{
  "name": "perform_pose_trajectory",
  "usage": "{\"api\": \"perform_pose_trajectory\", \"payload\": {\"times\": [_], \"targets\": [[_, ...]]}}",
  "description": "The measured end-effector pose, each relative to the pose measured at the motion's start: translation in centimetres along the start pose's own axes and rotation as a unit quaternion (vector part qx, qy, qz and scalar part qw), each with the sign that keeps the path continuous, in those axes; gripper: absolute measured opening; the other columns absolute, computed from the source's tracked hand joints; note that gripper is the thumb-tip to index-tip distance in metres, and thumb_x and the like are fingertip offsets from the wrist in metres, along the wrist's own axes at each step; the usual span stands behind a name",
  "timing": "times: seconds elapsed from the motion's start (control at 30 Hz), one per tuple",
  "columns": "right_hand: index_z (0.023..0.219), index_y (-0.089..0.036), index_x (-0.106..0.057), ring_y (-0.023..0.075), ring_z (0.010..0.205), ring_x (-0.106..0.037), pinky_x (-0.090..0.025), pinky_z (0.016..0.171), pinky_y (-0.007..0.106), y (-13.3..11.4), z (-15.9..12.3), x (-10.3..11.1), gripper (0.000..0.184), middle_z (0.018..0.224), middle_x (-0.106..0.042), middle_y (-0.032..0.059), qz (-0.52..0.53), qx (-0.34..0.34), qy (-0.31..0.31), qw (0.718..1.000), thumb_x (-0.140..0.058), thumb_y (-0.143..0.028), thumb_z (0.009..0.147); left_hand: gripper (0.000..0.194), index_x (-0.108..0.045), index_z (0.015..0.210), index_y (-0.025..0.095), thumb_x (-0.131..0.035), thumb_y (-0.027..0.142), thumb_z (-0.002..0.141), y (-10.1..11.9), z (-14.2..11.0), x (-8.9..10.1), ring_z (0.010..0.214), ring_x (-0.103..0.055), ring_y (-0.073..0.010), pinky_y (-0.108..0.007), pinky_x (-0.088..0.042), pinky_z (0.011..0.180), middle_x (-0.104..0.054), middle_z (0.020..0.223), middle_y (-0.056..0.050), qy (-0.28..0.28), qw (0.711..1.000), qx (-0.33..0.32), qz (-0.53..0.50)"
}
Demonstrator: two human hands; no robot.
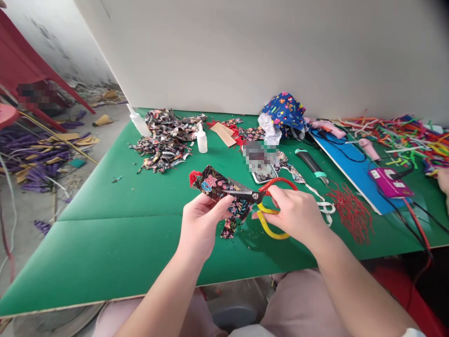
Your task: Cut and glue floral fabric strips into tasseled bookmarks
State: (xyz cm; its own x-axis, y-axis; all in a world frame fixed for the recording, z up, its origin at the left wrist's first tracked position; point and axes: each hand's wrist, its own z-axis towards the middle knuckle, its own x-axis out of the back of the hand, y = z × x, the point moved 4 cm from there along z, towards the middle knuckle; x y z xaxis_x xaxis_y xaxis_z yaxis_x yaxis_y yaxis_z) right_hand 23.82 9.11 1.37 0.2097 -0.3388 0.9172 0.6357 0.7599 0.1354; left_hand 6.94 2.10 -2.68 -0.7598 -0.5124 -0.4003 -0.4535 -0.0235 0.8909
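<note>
My left hand (203, 217) pinches a piece of black floral fabric (213, 184) with a red tassel (195, 178) at its far left end. In my right hand (298, 210) is a pair of scissors (272, 234) with one red and one yellow handle loop. The blades lie along the fabric, close to my left thumb, and the handles are spread apart. A short flap of the same cloth (228, 228) hangs below the blades. Both hands are above the green table (140, 248). Part of the fabric is hidden by my left fingers.
A heap of floral scraps (164, 140) and two white squeeze bottles (202, 140) (139, 122) stand at the back. Rightward lie a phone (263, 174), a utility knife (311, 166), red threads (351, 213), a blue board (345, 168) and a purple box (391, 182) with wires. Another person's hand (444, 180) shows at far right.
</note>
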Motion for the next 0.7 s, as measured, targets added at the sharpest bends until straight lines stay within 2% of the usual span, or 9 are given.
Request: {"api": "perform_pose_trajectory", "payload": {"times": [0.27,0.7], "targets": [[0.081,-0.018,-0.056,0.0153,0.052,-0.056,-0.026,0.047,0.027,0.08,0.04,0.20,0.039,0.057,-0.059,0.0003,-0.004,0.000,-0.009,1.000,-0.058,-0.056,0.075,0.019,-0.071,0.075,0.016,-0.079,0.026,0.062,-0.08,0.18,-0.01,0.060,-0.057,-0.0076,-0.016,-0.051,0.052,-0.065,0.069,0.000,-0.001,1.000,0.010,-0.007],[0.077,-0.018,-0.057,0.0143,0.047,-0.055,-0.023,0.045,0.027,-0.05,-0.08,0.31,0.037,0.051,-0.057,-0.0008,-0.028,0.000,0.023,0.999,-0.056,-0.055,0.077,0.018,-0.070,0.073,0.016,-0.080,0.026,0.060,-0.07,0.15,0.03,0.056,-0.055,-0.0070,-0.016,-0.050,0.051,-0.065,0.067,0.001,0.003,1.000,0.011,-0.019]]}}
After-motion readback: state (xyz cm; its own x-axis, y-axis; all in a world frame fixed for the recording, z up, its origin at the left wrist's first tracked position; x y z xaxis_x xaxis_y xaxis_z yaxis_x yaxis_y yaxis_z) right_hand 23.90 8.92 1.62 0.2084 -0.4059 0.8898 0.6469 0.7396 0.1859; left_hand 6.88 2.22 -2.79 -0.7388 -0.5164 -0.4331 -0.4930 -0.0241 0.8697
